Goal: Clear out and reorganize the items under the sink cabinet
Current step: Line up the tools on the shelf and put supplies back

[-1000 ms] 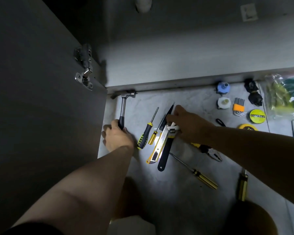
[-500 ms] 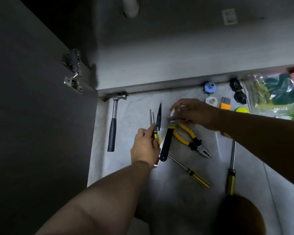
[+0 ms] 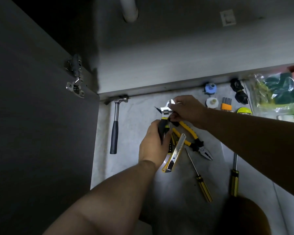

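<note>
dim tiled floor [image 3: 134,116], one bright patch in front of the open under-sink cabinet; drain pipe [image 3: 129,9] at top of the cavity.

left to right:
- cabinet door [image 3: 41,124] swung open, hinge [image 3: 75,83] showing.
- hammer [image 3: 115,126] flat on the floor just beside the door, head at the cabinet base, handle pointing back toward the person.
- left grip [image 3: 152,148]: fingers curled round the black handle of the adjustable wrench [image 3: 165,113]. a slim yellow-tipped tool may sit in the same fist; too dark to tell.
- right grip [image 3: 187,111]: fingertips pinching the wrench's bright head from the far side.
- key relation: wrench held between both grips, long axis running away from the person, head at the far end and leaning slightly right. left grip is nearer the body and, in my judgement, has the fuller hold, so it could carry the wrench alone.
- below the grips, on the floor: utility knife [image 3: 176,153], pliers [image 3: 192,138], then two screwdrivers [image 3: 203,185] well apart.
- far right by the cabinet base: small fittings [image 3: 210,88], hex keys [image 3: 226,104], plastic bag [image 3: 275,94].

judged stage: tools out and being sorted; none back inside yet.
</note>
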`<state>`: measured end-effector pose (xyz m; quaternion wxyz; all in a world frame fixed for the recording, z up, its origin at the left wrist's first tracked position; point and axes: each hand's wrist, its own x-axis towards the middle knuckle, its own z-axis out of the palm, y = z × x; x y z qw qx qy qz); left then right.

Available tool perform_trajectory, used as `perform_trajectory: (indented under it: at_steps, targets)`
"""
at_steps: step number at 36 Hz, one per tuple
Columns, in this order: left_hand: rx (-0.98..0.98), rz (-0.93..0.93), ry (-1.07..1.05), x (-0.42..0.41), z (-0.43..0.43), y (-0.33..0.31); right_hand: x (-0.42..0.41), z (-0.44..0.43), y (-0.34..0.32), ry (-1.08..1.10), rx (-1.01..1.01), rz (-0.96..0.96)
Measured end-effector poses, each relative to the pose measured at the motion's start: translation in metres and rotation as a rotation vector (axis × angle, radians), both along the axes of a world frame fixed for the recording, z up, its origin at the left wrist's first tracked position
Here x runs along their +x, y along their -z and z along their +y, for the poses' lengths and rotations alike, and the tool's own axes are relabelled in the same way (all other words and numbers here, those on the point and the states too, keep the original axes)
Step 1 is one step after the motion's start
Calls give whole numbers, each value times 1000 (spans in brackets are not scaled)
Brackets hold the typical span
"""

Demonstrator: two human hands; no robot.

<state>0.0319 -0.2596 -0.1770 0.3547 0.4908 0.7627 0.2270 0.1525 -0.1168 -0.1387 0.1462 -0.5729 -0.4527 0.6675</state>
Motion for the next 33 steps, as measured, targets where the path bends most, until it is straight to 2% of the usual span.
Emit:
perform_trajectory:
  at_steps: [3,7,10,12,15,18,24,33]
  targets:
    - [-15,82,-28,-6,1,1,-18,-5,-3,16,-9,21]
    - [-50,96,-201,-19,-1,5,-31,-14,-3,-36,-43,133]
    - [-91,126,-317,-34,1,11,-34,-18,3,-83,-57,49]
    - [-107,143,-341,-46,2,14,-32,-18,10,-184,30,-73]
    - [-115,160,-319,-61,4,18,-22,-18,22,-409,276,-280]
    - [-100,156,-306,-66,5,21,-11,-19,33,-521,386,-370]
    - [-115,249,-260,-60,6,26,5,-25,40,-537,494,-465]
    - [-243,514,-138,-65,6,20,40,-26,32,-601,597,-530]
